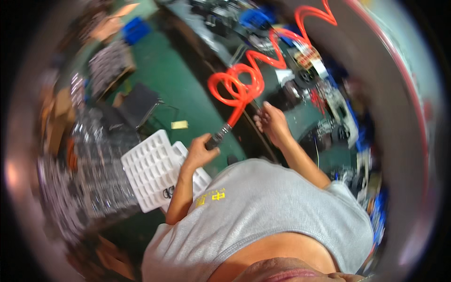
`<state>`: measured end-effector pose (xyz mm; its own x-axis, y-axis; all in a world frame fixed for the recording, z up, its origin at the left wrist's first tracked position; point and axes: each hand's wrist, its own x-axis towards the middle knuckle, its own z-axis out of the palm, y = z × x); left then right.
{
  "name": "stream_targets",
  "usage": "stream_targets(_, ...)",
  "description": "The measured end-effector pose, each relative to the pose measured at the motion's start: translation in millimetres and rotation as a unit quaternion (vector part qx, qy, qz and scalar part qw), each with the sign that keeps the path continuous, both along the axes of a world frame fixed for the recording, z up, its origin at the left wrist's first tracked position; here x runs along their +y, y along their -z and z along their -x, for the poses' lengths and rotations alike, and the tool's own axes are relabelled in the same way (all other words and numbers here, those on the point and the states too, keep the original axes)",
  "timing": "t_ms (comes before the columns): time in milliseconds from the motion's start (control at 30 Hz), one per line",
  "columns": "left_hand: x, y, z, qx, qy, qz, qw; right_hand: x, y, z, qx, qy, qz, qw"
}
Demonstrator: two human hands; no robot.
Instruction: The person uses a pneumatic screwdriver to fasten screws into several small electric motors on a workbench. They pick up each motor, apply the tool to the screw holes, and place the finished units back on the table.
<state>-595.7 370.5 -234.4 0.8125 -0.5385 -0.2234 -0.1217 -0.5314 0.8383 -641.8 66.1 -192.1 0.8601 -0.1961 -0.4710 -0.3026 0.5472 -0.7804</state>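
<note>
My left hand (199, 152) is closed around the dark handle of an air tool (215, 141). A metal fitting joins that tool to a coiled orange-red air hose (238, 89). The tool's working end is hidden by my hand. Over the bench edge, my right hand (273, 123) is loosely curled with its fingers apart, near the hose coils. I see nothing plainly held in it. Beside my left forearm lies a white compartment tray (146, 164) with small black ring-shaped parts (168, 191) at its near edge. Another white tray (179, 151) shows partly behind it.
To the right, a workbench (293, 123) carries cluttered, blurred parts and tools. On the left stand stacked clear plastic trays (101, 169), a dark chair-like object (138, 104) and a box of grey pieces (110, 66). A blue bin (136, 30) is farther back. A pale yellow piece (179, 124) lies on the green floor.
</note>
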Motion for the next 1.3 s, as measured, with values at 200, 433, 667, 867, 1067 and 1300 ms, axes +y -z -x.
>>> stream_targets(200,-57,-21,-13,0.066,-0.003,0.232,0.97,-16,38,82,0.056,-0.074,0.193,0.977)
stream_targets(433,-174,-77,-10,0.055,0.028,0.387,0.92,-51,56,182,0.09,0.228,0.255,0.935)
stream_targets(667,-286,-98,26,0.044,0.059,0.515,0.854,-129,72,231,0.121,0.433,0.515,0.73)
stream_targets(867,-355,-93,61,0.052,0.04,0.54,0.839,-186,108,229,0.162,0.356,0.506,0.769)
stream_targets(1067,-382,-81,83,0.019,0.034,0.52,0.853,-208,163,213,0.025,0.377,0.418,0.826)
stream_targets(1300,-393,-74,96,0.011,0.013,0.497,0.868,-218,192,205,-0.123,0.364,0.358,0.851)
